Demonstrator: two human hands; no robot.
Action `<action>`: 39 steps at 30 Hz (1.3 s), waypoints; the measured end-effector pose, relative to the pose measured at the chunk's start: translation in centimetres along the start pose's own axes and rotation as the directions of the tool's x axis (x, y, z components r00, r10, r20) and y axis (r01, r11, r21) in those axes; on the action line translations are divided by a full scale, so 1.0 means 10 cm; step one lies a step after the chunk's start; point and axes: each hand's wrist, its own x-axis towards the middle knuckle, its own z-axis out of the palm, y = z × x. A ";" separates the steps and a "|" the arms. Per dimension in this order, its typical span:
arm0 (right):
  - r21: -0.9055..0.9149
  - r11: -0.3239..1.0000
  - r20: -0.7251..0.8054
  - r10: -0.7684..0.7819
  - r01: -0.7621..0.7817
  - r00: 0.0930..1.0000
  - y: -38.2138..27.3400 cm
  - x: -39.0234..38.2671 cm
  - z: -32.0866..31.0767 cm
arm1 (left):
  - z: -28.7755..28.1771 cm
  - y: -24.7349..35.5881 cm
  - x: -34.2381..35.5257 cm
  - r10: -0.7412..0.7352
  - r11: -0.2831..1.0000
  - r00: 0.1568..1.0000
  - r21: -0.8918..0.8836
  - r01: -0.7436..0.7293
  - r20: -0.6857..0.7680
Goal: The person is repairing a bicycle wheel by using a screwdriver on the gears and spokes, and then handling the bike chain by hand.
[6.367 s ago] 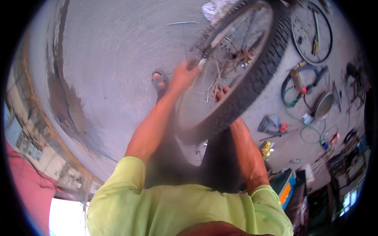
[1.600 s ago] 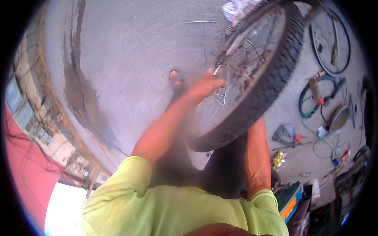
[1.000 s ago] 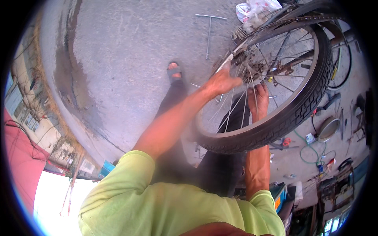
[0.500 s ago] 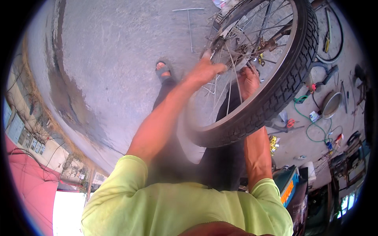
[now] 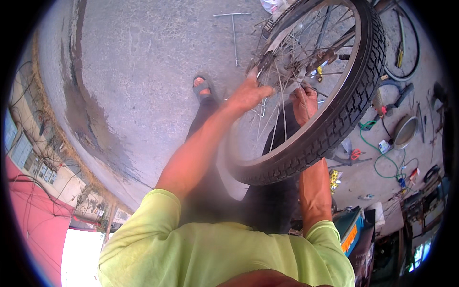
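A bicycle wheel (image 5: pixel 330 131) with a knobby black tyre stands tilted in front of me, attached to dark frame parts and a chain (image 5: pixel 287 12). My left hand (image 5: pixel 250 94) is on its left side, fingers closed around a part by the axle end, thumb sticking out toward the spokes; the gripped part is mostly hidden. On the other side, partly behind the spokes, my right hand (image 5: pixel 305 105) has its fingertips pinched together close to the hub (image 5: pixel 294 79). What they pinch is too small to make out. My right forearm passes behind the tyre.
A T-shaped metal wrench (image 5: pixel 234 38) lies on the concrete ahead. To the right are a metal bowl (image 5: pixel 405 131), a green cord (image 5: pixel 377 162), red-handled scissors (image 5: pixel 356 153) and a loose black tyre (image 5: pixel 415 52). A blue box (image 5: pixel 351 225) stands near my right elbow.
The view has shifted slightly, with the ground items sitting a little lower. Both hands stay by the hub; the right fingers have shifted slightly there.
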 end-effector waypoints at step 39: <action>-0.707 -0.157 0.705 -0.238 0.690 0.668 -1.89 -1.41 3.08 | -0.26 0.58 -0.54 0.294 0.949 0.911 -0.022 -0.313 -0.291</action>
